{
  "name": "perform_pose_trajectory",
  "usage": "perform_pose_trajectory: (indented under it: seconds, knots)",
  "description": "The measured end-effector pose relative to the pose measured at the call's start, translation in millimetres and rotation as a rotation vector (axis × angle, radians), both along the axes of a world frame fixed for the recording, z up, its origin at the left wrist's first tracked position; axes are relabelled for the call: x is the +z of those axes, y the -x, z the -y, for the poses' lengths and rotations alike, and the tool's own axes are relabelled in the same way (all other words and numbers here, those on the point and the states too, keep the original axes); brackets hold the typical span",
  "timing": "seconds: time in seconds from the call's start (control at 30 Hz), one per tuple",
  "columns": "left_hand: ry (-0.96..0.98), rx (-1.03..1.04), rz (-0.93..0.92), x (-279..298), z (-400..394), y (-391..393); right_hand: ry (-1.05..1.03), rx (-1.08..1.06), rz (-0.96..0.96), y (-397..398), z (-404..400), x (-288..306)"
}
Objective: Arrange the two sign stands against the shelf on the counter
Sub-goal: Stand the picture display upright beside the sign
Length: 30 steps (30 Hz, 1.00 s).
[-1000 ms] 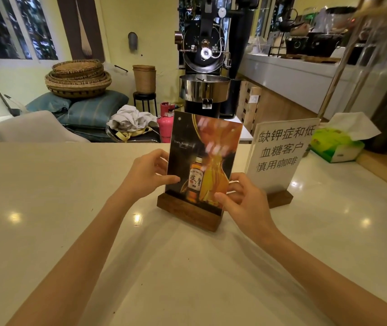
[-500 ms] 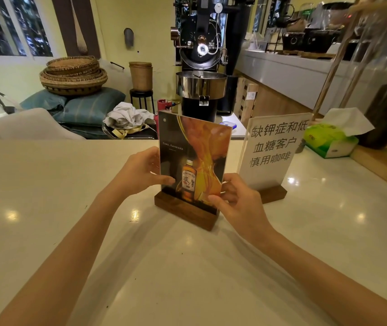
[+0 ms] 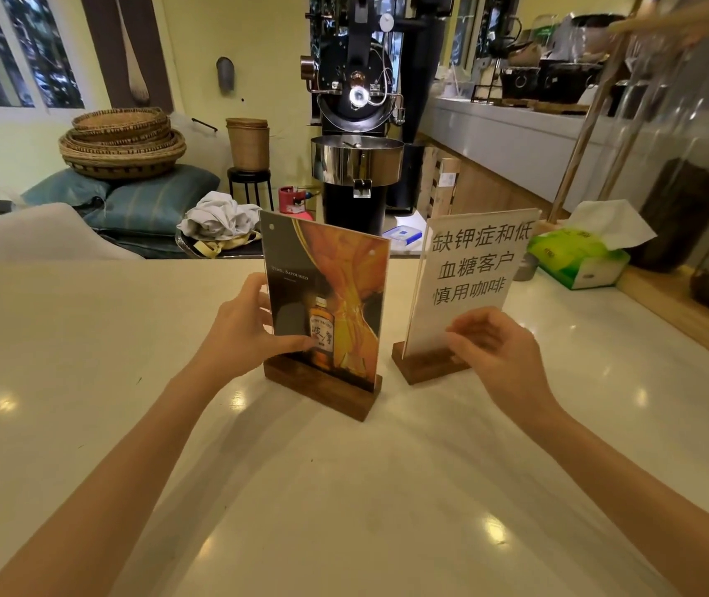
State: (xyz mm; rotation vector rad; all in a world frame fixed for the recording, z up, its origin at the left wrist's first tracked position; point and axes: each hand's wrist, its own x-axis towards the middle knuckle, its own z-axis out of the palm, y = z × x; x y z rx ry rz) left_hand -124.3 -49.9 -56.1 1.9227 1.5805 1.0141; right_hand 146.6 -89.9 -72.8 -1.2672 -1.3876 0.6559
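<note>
On the glossy pale surface (image 3: 85,424), the left hand (image 3: 243,329) pinches the clear acrylic panel of the whisky sign stand (image 3: 327,303), upright in its dark wooden block. Just right, the right hand (image 3: 495,351), fingers loosely curled, blurred, reaches the white text sign stand (image 3: 473,269); whether it grips is unclear.

Yellow walls (image 3: 197,45), windows (image 3: 12,49) at left, stacked woven baskets (image 3: 122,142) on blue cushions (image 3: 146,200).

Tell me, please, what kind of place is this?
Probably a café or coffee bar. A black coffee roaster stands behind the pale counter, the white sign stand carries a printed notice mentioning coffee, and the other sign stand advertises a bottled drink.
</note>
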Motion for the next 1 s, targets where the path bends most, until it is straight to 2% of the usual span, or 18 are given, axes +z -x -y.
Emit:
perform_pose_trajectory:
  seconds: [0.07, 0.23, 0.3, 0.43, 0.63, 1.0]
  knots:
    - [-0.027, 0.012, 0.031, -4.9, 3.9, -6.1, 0.059, -0.096, -0.046, -16.3, -6.0, -2.1]
    - [-0.037, 0.052, 0.039, -17.7, 15.2, -14.5, 0.168, -0.279, 0.01, -42.5, -21.7, -2.2]
    - [-0.05, 0.05, 0.044, -21.9, 19.4, -17.8, 0.237, -0.249, 0.058, -49.1, -30.3, -0.4]
    - [-0.06, 0.071, 0.044, -22.2, 23.7, -23.6, 0.34, -0.022, 0.068, -54.9, -43.4, 7.9]
    - [-0.094, 0.081, 0.052, -22.9, 24.8, -25.1, 0.297, 0.155, 0.064, -67.6, -56.2, 13.1]
    - [-0.118, 0.053, 0.042, -23.9, -2.6, -51.9, 0.34, 0.191, 0.177, -93.7, -54.7, 22.5]
